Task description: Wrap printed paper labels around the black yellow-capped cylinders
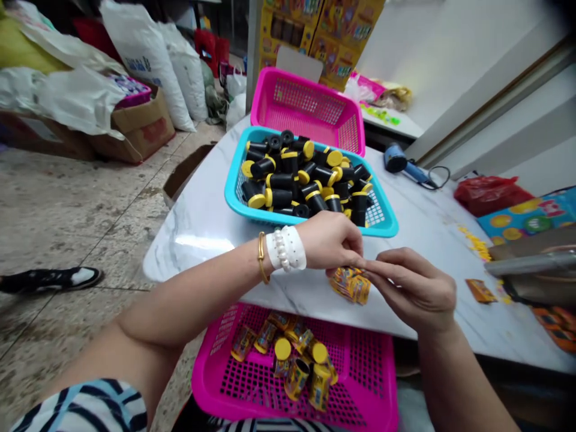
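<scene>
Two hands meet over the near edge of the white marble table (211, 228), both pinched on one small yellow-orange wrapped canister (350, 284). Left hand (332, 240) comes in from the left with a white beaded band and gold bangle on the wrist, fingers curled down onto the top of the canister. Right hand (416, 288) comes from the near right, fingertips touching the left ones and gripping the canister's right side. Canister sits just under and between both hands, partly hidden. Just beyond the hands, a teal basket (234, 201) holds black canisters with yellow caps (299, 177). Farther back stands an empty-looking pink basket (310, 105). Near side, below the table edge, another pink basket (360, 366) holds several wrapped canisters (292, 360). Blue tool (398, 161) lies far right on the table
</scene>
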